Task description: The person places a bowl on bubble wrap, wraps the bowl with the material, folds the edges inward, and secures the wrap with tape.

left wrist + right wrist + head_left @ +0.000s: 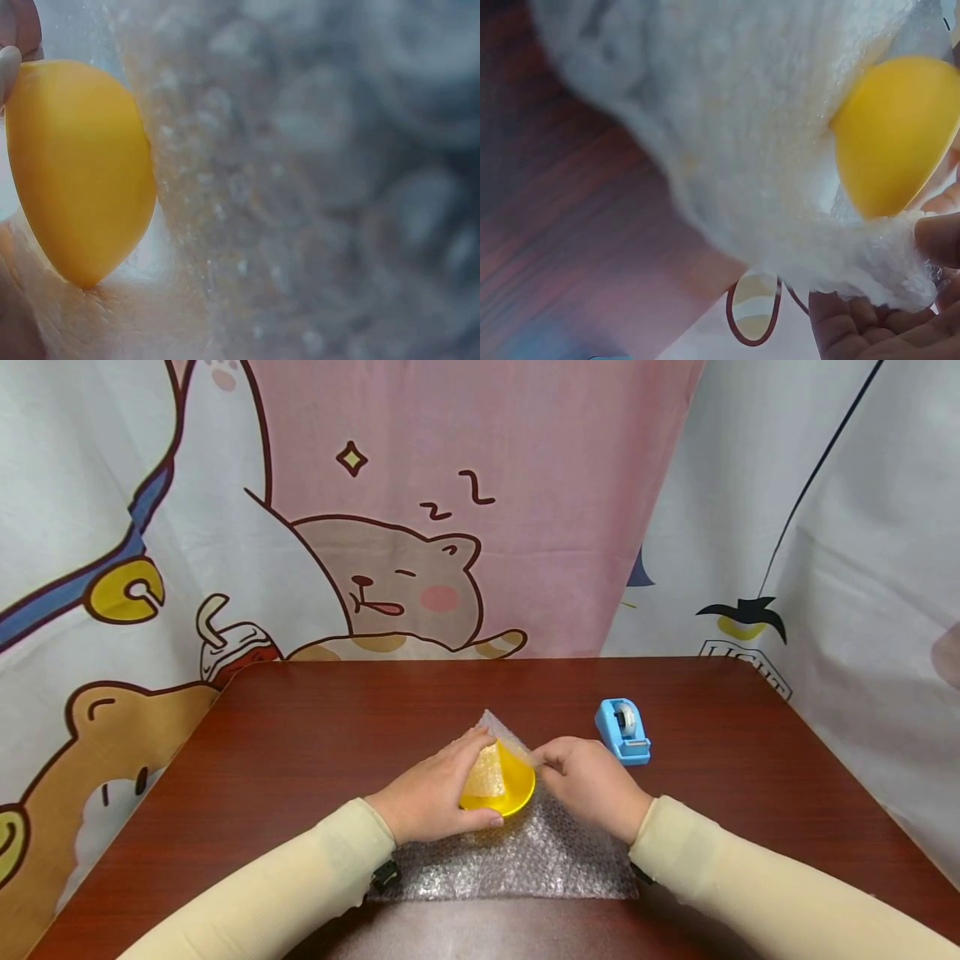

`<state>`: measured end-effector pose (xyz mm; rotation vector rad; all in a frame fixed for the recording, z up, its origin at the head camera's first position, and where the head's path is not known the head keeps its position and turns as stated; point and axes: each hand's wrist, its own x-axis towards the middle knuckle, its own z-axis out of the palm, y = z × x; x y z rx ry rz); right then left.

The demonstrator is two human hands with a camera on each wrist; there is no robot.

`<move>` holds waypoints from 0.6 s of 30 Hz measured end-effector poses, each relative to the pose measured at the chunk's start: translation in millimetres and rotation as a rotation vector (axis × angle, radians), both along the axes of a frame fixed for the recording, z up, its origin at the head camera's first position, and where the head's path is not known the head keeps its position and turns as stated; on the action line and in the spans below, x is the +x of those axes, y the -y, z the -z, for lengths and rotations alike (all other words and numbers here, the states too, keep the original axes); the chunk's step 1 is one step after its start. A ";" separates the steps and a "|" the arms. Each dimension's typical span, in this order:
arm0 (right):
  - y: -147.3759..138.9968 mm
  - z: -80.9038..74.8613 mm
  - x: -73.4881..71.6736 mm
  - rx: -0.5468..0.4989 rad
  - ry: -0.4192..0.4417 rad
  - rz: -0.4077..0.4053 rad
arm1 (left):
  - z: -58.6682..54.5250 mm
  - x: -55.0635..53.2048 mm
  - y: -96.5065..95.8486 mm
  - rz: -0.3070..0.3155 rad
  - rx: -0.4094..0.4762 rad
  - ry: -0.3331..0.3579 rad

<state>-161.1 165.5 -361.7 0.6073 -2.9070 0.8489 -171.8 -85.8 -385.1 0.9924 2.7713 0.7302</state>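
A yellow bowl [517, 787] sits on a sheet of bubble wrap [517, 860], and one flap of the wrap is folded up over part of it. My left hand [431, 787] grips the bowl from the left, thumb at the near rim and fingers on the folded flap. At the bowl's right rim, my right hand [592, 785] pinches the edge of the wrap. The right wrist view shows crumpled wrap [885, 255] between thumb and fingers, with the bowl's rounded outside [892, 135] above. In the left wrist view, blurred wrap hides much beside the bowl [82, 165].
A light-blue tape dispenser [624, 732] with a roll in it stands just beyond my right hand. The brown wooden table [337, 718] reaches back to a curtain [555, 510] printed with cartoon animals. Wrap lies spread toward the near edge.
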 end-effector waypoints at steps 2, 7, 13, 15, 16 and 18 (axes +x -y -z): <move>1.3 1.0 1.3 0.004 -0.014 -0.010 | 0.1 0.2 0.1 -0.001 0.013 0.000; 5.6 2.8 4.0 0.012 -0.062 -0.040 | 0.4 0.4 0.3 -0.004 0.037 -0.011; 11.3 2.2 7.6 0.054 -0.133 -0.097 | -0.6 1.4 0.3 -0.009 0.040 -0.022; 12.7 0.8 8.9 0.084 -0.153 -0.112 | -0.9 2.0 0.2 -0.014 0.036 -0.020; 13.4 0.1 9.6 0.102 -0.162 -0.119 | -0.9 1.9 0.1 -0.018 0.033 -0.018; 14.3 -0.7 10.9 0.133 -0.183 -0.130 | -0.8 2.0 -0.2 -0.021 0.031 -0.016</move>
